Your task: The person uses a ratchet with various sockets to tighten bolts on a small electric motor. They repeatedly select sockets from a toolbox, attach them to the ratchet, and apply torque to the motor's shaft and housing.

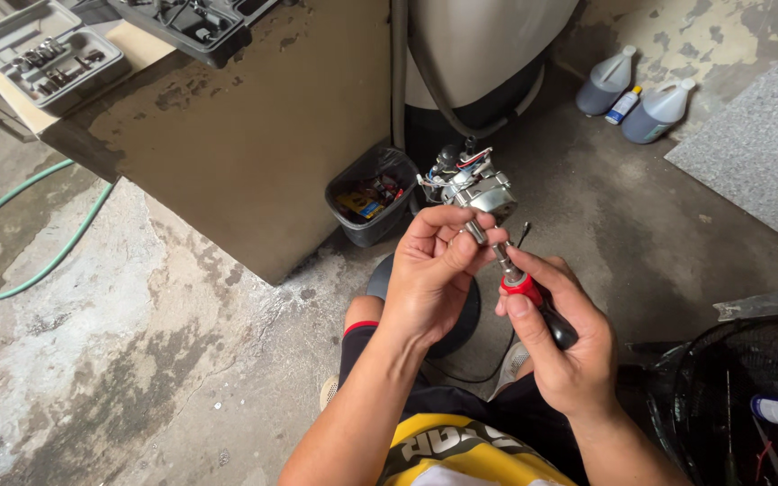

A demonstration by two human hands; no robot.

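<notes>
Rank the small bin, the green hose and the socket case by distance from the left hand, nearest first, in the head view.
From the left hand:
1. small bin, just up and left, against the cabinet.
2. socket case, top left, on the counter.
3. green hose, far left, on the floor.

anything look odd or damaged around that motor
The small silver motor in the left hand has loose wires bunched on top. The concrete floor is stained and patchy, and the brown cabinet has peeling paint.
</notes>
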